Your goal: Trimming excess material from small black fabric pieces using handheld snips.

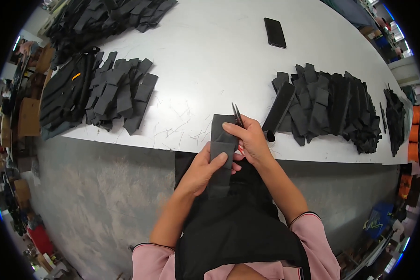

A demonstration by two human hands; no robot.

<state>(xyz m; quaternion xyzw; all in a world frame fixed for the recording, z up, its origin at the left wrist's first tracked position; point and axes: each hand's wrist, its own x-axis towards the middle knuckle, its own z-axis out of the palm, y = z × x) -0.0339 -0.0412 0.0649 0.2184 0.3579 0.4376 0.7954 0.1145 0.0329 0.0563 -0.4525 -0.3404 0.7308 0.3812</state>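
Between my hands, at the near edge of the table, is a dark grey fabric strip (pixel 222 149) with a fold or seam across it. My left hand (pixel 201 170) is closed on its lower part, thumb on top. My right hand (pixel 253 142) pinches the upper part with the thumb. It also holds small thread snips (pixel 237 115), whose dark blades point up and away beside the strip's top edge; a bit of red shows under the fingers. The lower end of the strip hangs in front of my black apron (pixel 240 228).
A pile of dark fabric strips (pixel 119 93) lies left beside a folded black garment (pixel 65 100), with another dark heap (pixel 112 18) behind. More strips (pixel 326 102) are piled at right. A black phone (pixel 275 32) lies far back on the white table (pixel 210 60). Loose threads are scattered about.
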